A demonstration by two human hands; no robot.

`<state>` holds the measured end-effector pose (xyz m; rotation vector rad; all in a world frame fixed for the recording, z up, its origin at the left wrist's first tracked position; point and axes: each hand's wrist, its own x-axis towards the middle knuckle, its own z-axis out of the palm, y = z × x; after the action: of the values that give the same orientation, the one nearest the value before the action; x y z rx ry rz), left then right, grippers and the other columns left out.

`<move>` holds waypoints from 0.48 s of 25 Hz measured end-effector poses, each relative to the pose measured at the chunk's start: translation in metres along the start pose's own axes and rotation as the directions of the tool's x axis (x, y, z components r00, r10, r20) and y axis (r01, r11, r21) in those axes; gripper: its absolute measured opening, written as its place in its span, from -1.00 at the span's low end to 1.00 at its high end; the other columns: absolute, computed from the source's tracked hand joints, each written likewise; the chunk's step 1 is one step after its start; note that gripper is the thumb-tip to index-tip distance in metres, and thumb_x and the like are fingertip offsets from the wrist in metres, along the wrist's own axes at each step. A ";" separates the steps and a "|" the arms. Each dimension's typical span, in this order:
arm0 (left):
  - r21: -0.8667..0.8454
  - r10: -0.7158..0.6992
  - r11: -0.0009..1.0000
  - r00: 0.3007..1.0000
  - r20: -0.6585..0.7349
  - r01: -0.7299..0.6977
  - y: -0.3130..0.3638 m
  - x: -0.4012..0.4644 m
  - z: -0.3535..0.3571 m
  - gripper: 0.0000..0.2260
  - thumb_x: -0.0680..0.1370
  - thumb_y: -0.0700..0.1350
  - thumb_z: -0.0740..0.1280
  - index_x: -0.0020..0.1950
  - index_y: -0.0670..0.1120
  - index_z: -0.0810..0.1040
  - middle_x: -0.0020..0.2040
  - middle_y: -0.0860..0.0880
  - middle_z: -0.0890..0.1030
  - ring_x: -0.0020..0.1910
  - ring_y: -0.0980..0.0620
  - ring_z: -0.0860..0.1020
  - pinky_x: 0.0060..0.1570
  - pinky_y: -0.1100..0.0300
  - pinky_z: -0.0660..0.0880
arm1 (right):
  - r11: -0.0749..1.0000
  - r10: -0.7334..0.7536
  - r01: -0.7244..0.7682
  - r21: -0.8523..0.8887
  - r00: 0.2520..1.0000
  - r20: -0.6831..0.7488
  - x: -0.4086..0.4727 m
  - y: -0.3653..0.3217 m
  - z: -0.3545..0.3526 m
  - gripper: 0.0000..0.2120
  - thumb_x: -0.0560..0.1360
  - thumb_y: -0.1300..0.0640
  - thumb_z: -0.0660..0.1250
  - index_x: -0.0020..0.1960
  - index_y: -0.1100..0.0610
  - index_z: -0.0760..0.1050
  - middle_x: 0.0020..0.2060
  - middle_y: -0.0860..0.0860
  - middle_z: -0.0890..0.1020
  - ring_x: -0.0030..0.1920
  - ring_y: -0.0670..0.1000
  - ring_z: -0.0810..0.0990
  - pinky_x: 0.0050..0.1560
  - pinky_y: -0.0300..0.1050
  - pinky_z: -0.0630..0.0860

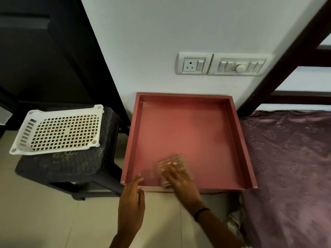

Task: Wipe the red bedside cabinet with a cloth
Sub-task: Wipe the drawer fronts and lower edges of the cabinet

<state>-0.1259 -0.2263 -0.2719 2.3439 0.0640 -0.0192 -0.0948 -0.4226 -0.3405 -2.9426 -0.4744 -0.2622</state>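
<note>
The red bedside cabinet (186,126) stands against the white wall, and I look down on its tray-like top with raised rims. A checked cloth (170,162) lies on the top near the front edge. My right hand (180,179) presses flat on the cloth, fingers spread and blurred. My left hand (131,197) hovers at the cabinet's front left corner, fingers loosely apart, its fingertips at the rim and nothing in it.
A dark woven plastic stool (71,163) stands left of the cabinet with an upturned white perforated basket (59,129) on it. A bed with a purple patterned sheet (290,167) borders the cabinet's right side. A switch panel (220,64) is on the wall above.
</note>
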 end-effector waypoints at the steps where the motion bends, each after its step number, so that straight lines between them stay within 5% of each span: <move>1: 0.010 -0.008 1.000 1.000 0.021 0.008 0.000 -0.010 -0.001 -0.71 0.58 -0.13 0.17 0.28 -0.07 0.49 0.26 -0.01 0.57 0.25 0.02 0.51 0.21 0.18 0.43 | 0.994 0.109 -0.109 -0.023 0.994 0.021 -0.018 0.028 -0.011 -0.34 0.24 0.33 0.14 0.32 0.04 0.46 0.28 0.10 0.55 0.30 0.17 0.50 0.47 0.04 0.10; 4: 0.020 -0.067 0.998 0.996 0.052 0.066 0.003 -0.026 -0.004 -0.72 0.62 -0.13 0.17 0.31 -0.08 0.48 0.24 0.00 0.58 0.25 -0.01 0.52 0.26 0.08 0.46 | 0.859 0.512 -0.512 -0.026 0.858 0.043 -0.053 0.095 -0.040 -0.29 0.16 0.40 0.24 0.32 0.17 0.45 0.26 0.30 0.52 0.27 0.33 0.49 0.42 0.20 0.18; 7: -0.053 -0.172 0.983 0.981 0.093 0.177 0.012 -0.031 -0.006 -0.73 0.61 -0.17 0.20 0.30 -0.08 0.48 0.25 -0.01 0.58 0.25 0.00 0.51 0.27 0.15 0.42 | 0.678 0.715 -0.733 0.063 0.676 0.178 -0.040 0.066 -0.044 -0.44 0.27 0.40 0.31 0.27 0.20 0.53 0.26 0.30 0.51 0.31 0.32 0.45 0.47 0.22 0.06; 10: -0.081 -0.267 0.955 0.947 0.177 0.285 0.020 -0.028 -0.019 -0.72 0.61 -0.13 0.19 0.32 -0.07 0.46 0.26 -0.02 0.56 0.27 0.00 0.50 0.26 0.16 0.40 | 0.666 0.526 -0.671 0.328 0.733 0.432 -0.012 0.000 -0.054 -0.56 0.42 0.37 0.29 0.27 0.13 0.52 0.21 0.16 0.57 0.25 0.21 0.51 0.37 0.11 0.33; 12: -0.084 -0.325 0.933 0.918 0.228 0.351 0.021 -0.021 -0.037 -0.74 0.62 -0.09 0.19 0.30 -0.02 0.46 0.23 0.00 0.58 0.25 0.00 0.52 0.22 0.13 0.44 | 0.506 0.387 -0.670 0.544 0.739 0.551 0.016 -0.035 -0.084 -0.72 0.52 0.32 0.23 0.17 0.13 0.56 -0.08 0.04 0.65 -0.06 0.06 0.60 0.06 0.04 0.55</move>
<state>-0.1456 -0.2152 -0.2302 2.1669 0.3565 -0.4237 -0.1034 -0.3993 -0.2510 -2.1544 0.3070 0.4706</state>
